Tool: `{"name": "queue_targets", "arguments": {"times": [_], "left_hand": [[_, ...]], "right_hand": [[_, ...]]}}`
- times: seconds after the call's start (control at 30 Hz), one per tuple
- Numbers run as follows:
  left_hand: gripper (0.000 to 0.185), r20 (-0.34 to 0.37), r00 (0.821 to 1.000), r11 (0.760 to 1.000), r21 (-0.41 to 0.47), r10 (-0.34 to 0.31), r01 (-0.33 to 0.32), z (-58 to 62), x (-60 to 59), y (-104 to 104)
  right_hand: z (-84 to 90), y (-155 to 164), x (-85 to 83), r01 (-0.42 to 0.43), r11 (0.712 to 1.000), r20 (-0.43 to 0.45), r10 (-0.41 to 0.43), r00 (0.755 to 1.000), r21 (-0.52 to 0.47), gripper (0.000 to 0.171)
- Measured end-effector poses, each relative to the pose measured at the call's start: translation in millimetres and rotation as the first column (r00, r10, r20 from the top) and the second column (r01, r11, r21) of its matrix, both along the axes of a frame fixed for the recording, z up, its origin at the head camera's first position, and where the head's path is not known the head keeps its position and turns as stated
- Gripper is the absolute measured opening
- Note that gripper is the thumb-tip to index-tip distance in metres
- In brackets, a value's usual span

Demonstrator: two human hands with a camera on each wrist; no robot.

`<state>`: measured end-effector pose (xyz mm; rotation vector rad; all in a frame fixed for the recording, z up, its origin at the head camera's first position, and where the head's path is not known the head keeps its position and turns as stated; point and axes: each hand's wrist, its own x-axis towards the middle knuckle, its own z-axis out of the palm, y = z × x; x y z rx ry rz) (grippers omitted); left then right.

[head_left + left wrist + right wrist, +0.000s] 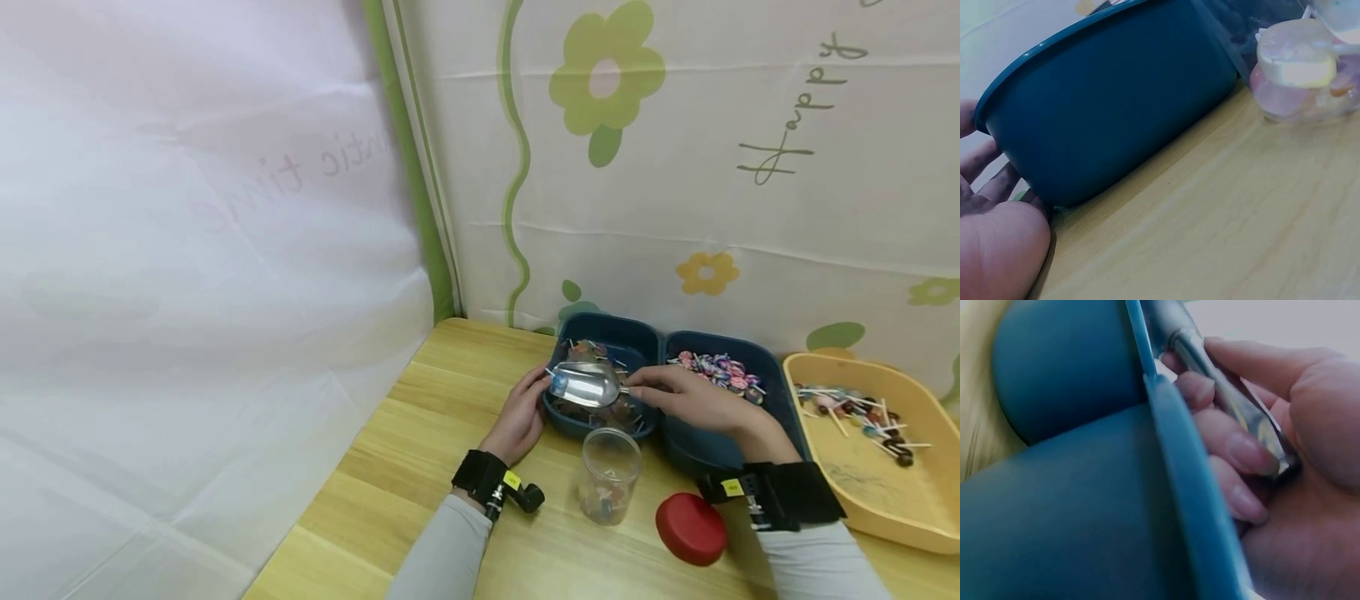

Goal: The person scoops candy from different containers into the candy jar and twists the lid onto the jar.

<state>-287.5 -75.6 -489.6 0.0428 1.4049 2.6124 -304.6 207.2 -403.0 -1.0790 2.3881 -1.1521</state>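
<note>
So, quick rundown of where I'm at:

Scoop: the metal scoop (587, 387) sits low over the left blue tray (600, 333), mouth pointing left, right above the wrapped candy (592, 353) in there.

Right hand: my right hand (693, 400) has its fingers curled round the scoop handle (1235, 406), which lies just over the tray rim.

Left hand: my left hand (521, 417) is pressed flat against the tray's outer wall, fingers straight, bracing it.

Doing it well: I'd reckon keep the scoop level coming up so nothing rolls off, and keep that left hand braced so the tray won't slide.

Jar: the clear jar (609, 477) stands open just in front of the tray, red lid (691, 528) beside it. Narrow mouth, so tip slowly.

Edges: second blue tray (720, 392) touches the first on the right; yellow tray (870, 467) beyond it.

Room: bare table (420, 450) to the left, curtain close behind.
</note>
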Motion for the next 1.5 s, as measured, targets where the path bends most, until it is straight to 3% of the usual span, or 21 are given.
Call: {"name": "queue_targets", "arguments": {"times": [0.17, 0.33, 0.47, 0.67, 0.83, 1.0, 1.2, 1.33, 1.5], "left_hand": [[0.043, 0.007, 1.0, 1.0, 0.0, 0.007, -0.007, -2.2, -1.2, 0], [0.042, -0.001, 1.0, 1.0, -0.001, 0.007, -0.007, -2.6, -1.7, 0], [0.042, -0.001, 1.0, 1.0, 0.003, 0.008, -0.008, -1.6, -1.2, 0], [0.044, 0.001, 1.0, 1.0, 0.011, 0.01, -0.01, -0.4, -0.7, 1], [0.045, -0.008, 1.0, 1.0, 0.017, 0.005, -0.005, -1.2, -0.5, 1], [0.045, -0.008, 1.0, 1.0, 0.023, 0.002, -0.002, -1.2, 0.0, 1], [0.045, 0.011, 1.0, 1.0, 0.015, 0.011, -0.011, -1.9, 0.0, 1], [0.044, 0.009, 1.0, 1.0, 0.012, 0.011, -0.011, -1.3, -1.7, 1], [0.044, -0.002, 1.0, 1.0, 0.002, -0.001, 0.001, -1.8, -2.5, 0]], "right_hand": [[-1.0, 2, -0.8, -0.009, 1.0, 0.008, 0.009, 1.0, -0.015, 0.027], [2.7, 6, -0.4, 0.055, 0.998, 0.014, -0.055, 0.998, -0.025, 0.028], [9.2, 12, -0.9, 0.083, 0.991, 0.011, -0.082, 0.997, -0.103, 0.027], [34.0, 23, 8.2, 0.085, 0.966, 0.015, -0.084, 0.996, -0.246, 0.025], [57.2, 35, 25.9, 0.125, 0.952, -0.015, -0.135, 0.991, -0.281, 0.023], [76.1, 51, 43.4, 0.208, 0.948, -0.081, -0.234, 0.969, -0.241, 0.022], [90.5, 74, 65.1, 0.345, 0.93, -0.185, -0.364, 0.913, -0.127, 0.022], [97.1, 88, 77.6, 0.351, 0.935, -0.282, -0.353, 0.892, -0.058, 0.024], [100.5, 97, 90.2, 0.307, 0.952, -0.315, -0.292, 0.903, -0.001, 0.028]]}}
